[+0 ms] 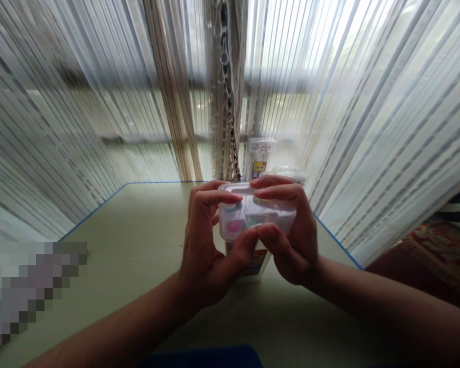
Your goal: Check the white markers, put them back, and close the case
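A translucent white lid [235,225] with coloured marks is over the top of a plastic container [251,274], which stands upright on the table in front of me. My left hand [209,245] is closed on the left part of the lid, fingers over its top and thumb at the near edge. From the right, my right hand [297,230] grips the lid the same way, its thumb tip close to the left thumb. The hands cover much of the container and part of its label. Whether the lid is fully seated, I cannot tell.
Behind the hands stands a tall clear container [261,153] with a yellow label, beside a whitish plastic item [289,175]. The pale table [145,225] has blue edging. String curtains [111,112] and a bead strand [225,56] hang beyond it. Something blue [210,358] shows at the bottom.
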Demonstrator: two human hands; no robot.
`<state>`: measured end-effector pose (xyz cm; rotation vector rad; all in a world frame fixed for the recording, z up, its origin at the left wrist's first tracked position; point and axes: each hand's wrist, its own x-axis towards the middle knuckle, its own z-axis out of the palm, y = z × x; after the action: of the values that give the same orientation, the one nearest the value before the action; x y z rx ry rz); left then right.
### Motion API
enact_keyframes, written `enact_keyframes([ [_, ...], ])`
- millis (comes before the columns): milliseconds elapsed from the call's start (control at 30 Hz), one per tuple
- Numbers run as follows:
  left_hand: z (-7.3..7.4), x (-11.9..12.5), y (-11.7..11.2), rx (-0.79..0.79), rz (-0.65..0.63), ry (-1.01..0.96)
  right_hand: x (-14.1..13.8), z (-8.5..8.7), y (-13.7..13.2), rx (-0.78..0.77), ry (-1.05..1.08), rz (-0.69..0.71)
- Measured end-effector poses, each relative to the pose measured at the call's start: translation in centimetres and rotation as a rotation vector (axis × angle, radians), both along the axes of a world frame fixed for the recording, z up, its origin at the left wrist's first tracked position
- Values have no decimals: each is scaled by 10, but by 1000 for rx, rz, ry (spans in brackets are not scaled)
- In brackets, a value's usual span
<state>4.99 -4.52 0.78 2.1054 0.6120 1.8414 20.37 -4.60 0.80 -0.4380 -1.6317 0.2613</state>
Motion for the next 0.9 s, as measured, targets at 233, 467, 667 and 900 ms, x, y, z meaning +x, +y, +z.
enact_keyframes([
  [233, 1, 2, 0, -19, -31, -17, 0, -2, 1, 23, -18, -35],
  [467, -3, -3, 3, -34, -109, -11, 3, -2, 3, 53, -78, -23],
  [667, -2, -1, 3, -82, -223, -80, -2, 3, 0, 36, -51, -43],
  [900, -4, -4, 2, -83, -176, -44, -4, 1, 0, 13, -31, -47],
])
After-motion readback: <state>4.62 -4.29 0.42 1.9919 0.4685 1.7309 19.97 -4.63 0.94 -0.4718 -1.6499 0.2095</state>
